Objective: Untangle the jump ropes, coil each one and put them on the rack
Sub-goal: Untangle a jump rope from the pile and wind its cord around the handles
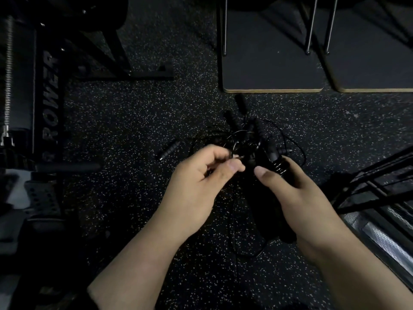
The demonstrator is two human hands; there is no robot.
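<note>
Only one view for me: head cam, looking steeply down at the speckled floor (134,121), close above the rope tangle (248,139). Wide-angle. Tangle sits near centre; rack (375,175) lies right of it, boards (272,63) beyond it.

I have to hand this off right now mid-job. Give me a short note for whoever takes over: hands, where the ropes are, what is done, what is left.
Left hand: pinches a thin black cord pulled from the tangle.
Right hand: grips a black handle with cord wound round its top.
Jump ropes: one knotted bundle, partly lifted above the speckled floor, several handles sticking out at the far side. One loose handle lies on the floor left of the bundle.
Rack: black wire frame at the right edge; no rope visible on it.
Done: nothing separated or coiled yet.
Left: free each rope, coil each one, place them on the rack.
</note>
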